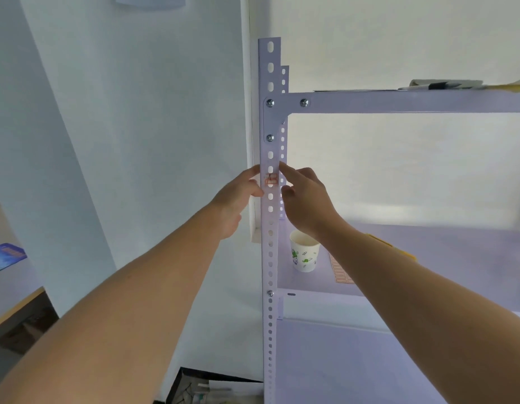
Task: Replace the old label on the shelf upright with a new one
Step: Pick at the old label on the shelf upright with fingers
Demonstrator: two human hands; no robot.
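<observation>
A white perforated shelf upright (270,258) runs up the middle of the view. A small red-bordered label (271,180) is stuck on its front face. My left hand (238,199) rests against the upright's left edge beside the label, fingers loosely spread. My right hand (304,199) is against the right edge, its index finger reaching up to the label's upper right corner. Neither hand visibly grips anything. A sheet of red-bordered labels (340,272) lies on the middle shelf, partly hidden behind my right forearm.
A paper cup with green print (304,253) stands on the middle shelf (457,258) close to the upright. Pens and papers (445,84) lie on the top shelf. A white wall is at the left, a desk edge (16,304) at far left, a box (206,386) on the floor.
</observation>
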